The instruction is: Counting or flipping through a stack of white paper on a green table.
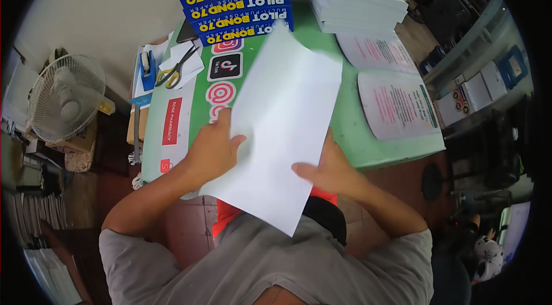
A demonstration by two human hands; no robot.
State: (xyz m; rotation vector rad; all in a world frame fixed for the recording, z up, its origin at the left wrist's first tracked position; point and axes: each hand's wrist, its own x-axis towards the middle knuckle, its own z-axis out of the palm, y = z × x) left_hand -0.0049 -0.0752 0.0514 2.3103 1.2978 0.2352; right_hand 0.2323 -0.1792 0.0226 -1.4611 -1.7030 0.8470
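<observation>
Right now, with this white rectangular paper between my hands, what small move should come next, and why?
I'd probably ease the white rectangular paper forward and down onto the green-topped table: your bare left hand and bare right hand hold its opposite sides, and its lower corner appears to overhang the table's near edge.

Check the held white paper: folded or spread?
Spread: the white paper shows a broad face, top corner to bottom, held at its sides by the left hand and right hand.
</observation>
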